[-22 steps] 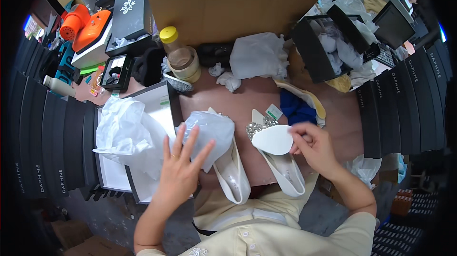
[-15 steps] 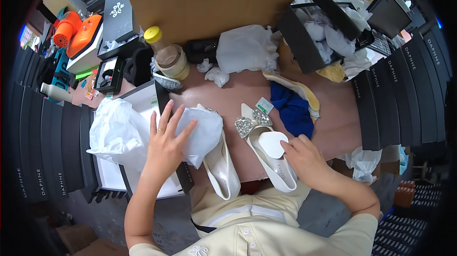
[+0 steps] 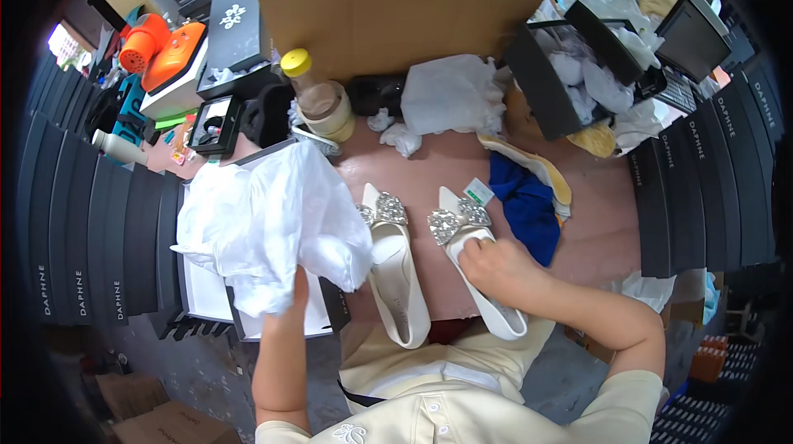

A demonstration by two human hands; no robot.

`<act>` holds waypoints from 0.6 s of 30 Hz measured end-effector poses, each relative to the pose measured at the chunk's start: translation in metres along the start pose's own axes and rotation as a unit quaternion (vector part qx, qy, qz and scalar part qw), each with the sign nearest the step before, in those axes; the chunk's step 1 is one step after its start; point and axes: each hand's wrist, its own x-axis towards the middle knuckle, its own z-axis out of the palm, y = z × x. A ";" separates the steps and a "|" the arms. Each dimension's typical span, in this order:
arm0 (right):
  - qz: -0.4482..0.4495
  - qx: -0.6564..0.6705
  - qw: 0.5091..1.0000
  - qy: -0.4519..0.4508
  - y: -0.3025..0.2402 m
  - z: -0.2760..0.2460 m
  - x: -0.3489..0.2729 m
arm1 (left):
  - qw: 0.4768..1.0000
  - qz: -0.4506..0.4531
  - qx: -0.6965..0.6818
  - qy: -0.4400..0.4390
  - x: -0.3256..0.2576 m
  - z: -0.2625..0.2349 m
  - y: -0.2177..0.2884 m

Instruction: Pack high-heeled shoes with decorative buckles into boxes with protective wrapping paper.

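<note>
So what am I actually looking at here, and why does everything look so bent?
No robot here: a person wears a wide fisheye camera on the head, looking down at their own hands, and that lens bends the edges. On the reddish table lie two cream pointed shoes with sparkly bows. The right hand presses into the right shoe. The left hand is mostly hidden under the bunch of white tissue paper it lifts over an open white shoe box. The left shoe lies untouched between them. Behind sit a blue cloth, a tape roll and dark boxes.

Two cream pointed shoes, the left shoe (image 3: 398,275) and right shoe (image 3: 481,266), lie side by side, jewelled bows at their toes, beside crumpled white tissue paper (image 3: 268,229).
</note>
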 end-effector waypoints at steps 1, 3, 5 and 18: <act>0.007 -0.001 1.000 -0.013 -0.001 -0.001 -0.004 | 0.997 -0.034 -0.053 -0.035 -0.009 0.016 0.005; -0.014 0.043 0.997 -0.068 0.003 0.003 -0.004 | 0.988 -0.121 -0.090 -0.030 -0.021 0.025 0.006; -0.007 0.048 0.997 -0.064 0.008 0.010 0.000 | 0.975 -0.211 -0.057 0.036 -0.027 0.041 0.012; 0.084 0.335 0.920 0.186 -0.048 -0.097 0.039 | 0.968 -0.193 -0.153 0.046 -0.075 0.079 -0.013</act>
